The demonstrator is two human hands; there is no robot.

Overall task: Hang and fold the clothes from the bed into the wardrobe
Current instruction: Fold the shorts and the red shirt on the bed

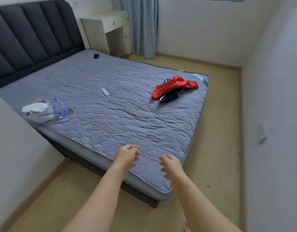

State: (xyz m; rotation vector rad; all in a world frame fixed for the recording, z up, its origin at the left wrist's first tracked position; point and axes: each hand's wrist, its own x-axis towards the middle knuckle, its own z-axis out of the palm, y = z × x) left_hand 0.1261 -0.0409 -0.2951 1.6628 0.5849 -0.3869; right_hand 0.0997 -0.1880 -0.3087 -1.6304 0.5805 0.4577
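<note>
A crumpled red garment (172, 87) lies on top of a dark navy garment (169, 97) near the far right corner of the bed (110, 124), which has a grey quilted cover. My left hand (126, 156) hovers over the near edge of the mattress with fingers loosely curled and nothing clearly in it. My right hand (170, 165) is beside it over the near corner, fingers apart and empty. Both hands are far from the clothes. No wardrobe is in view.
A grey bag (39, 113) and a water bottle (59, 107) sit at the bed's left edge. A white remote (105, 91) and a dark phone (96, 56) lie on the cover. A white desk (109, 29) and curtain (141, 25) stand behind; walls flank both sides.
</note>
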